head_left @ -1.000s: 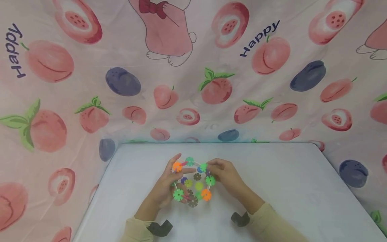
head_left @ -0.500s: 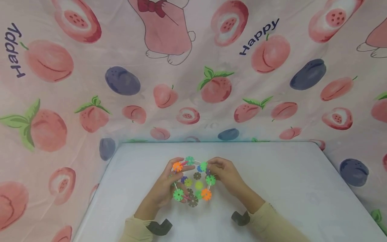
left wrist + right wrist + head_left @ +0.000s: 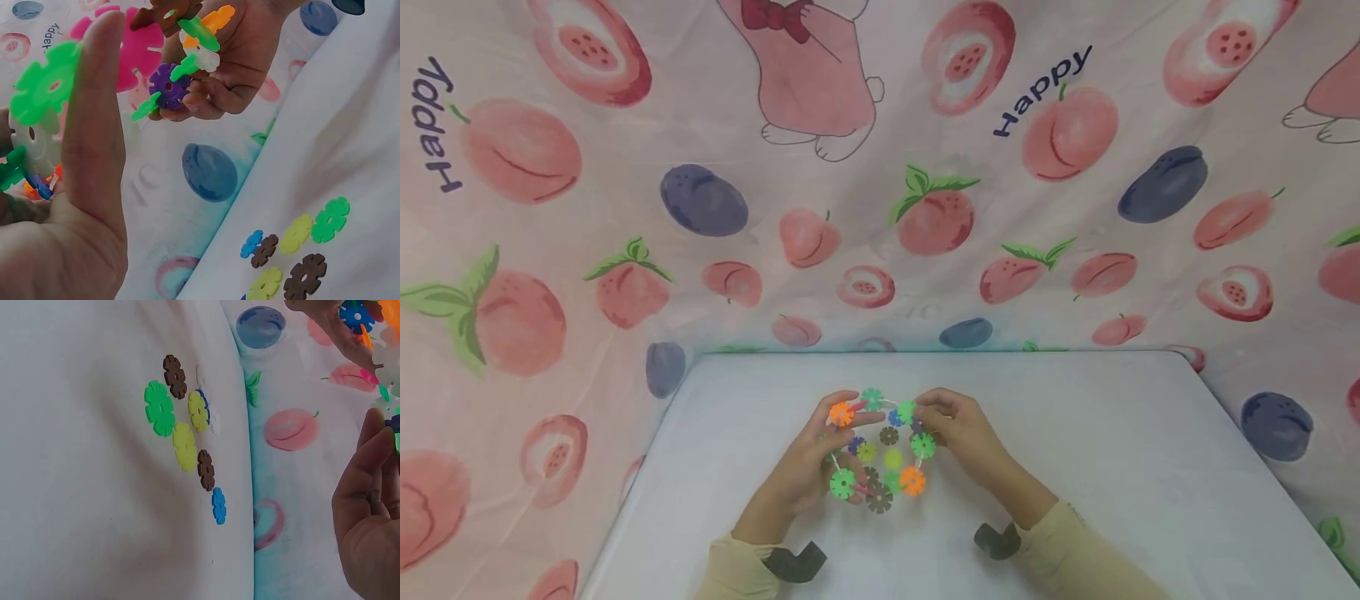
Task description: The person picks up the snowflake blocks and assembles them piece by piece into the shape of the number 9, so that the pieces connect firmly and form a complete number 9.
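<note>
A ring of interlocked snowflake discs (image 3: 912, 481) in green, orange, pink, white and brown is held up over the table between both hands. My left hand (image 3: 815, 454) grips its left side, with fingers around and through the ring. In the left wrist view, one upright finger (image 3: 95, 119) stands before a pink disc (image 3: 142, 53). My right hand (image 3: 961, 427) pinches the ring's upper right side, near a green disc (image 3: 922, 446). A purple disc (image 3: 169, 86) is at the right fingertips in the left wrist view. The left palm partly hides the ring.
Below the ring, several loose snowflake discs lie flat on the white table (image 3: 1112, 467), among them a green disc (image 3: 159, 408), a brown disc (image 3: 175, 376) and a blue disc (image 3: 219, 505). A fruit-printed cloth (image 3: 865, 192) hangs behind the table's far edge.
The left index finger, raised a second ago, has bent down toward the orange disc on the ring. The ring and right hand have barely moved.
</note>
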Tool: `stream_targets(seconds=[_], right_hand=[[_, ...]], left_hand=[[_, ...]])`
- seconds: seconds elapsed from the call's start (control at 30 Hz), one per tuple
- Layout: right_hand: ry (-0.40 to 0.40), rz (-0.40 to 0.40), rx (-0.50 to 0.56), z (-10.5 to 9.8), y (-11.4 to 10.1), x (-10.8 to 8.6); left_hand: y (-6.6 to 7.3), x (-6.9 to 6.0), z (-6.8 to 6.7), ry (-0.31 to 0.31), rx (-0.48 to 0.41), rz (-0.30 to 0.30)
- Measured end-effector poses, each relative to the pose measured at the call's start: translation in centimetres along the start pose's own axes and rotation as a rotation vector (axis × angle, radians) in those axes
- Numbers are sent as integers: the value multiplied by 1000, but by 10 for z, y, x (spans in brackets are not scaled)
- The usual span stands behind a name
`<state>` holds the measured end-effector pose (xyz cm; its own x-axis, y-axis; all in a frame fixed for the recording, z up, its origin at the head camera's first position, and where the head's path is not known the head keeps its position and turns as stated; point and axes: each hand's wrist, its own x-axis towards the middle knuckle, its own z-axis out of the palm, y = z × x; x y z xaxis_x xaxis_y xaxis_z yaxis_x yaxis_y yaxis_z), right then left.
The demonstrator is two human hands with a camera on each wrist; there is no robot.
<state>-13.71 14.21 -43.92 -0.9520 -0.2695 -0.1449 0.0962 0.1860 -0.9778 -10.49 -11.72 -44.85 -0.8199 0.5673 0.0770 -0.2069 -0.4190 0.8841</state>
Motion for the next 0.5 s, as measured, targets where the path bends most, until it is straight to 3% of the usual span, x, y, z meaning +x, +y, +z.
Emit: stream_targets(seconds=[0.3, 0.5], right_hand=[[-2, 8, 10, 2, -2, 0], [9, 1, -5, 3, -2, 1]], left_hand=[[-1, -1, -3, 7, 53, -41], [-5, 2, -6, 128, 278, -139]])
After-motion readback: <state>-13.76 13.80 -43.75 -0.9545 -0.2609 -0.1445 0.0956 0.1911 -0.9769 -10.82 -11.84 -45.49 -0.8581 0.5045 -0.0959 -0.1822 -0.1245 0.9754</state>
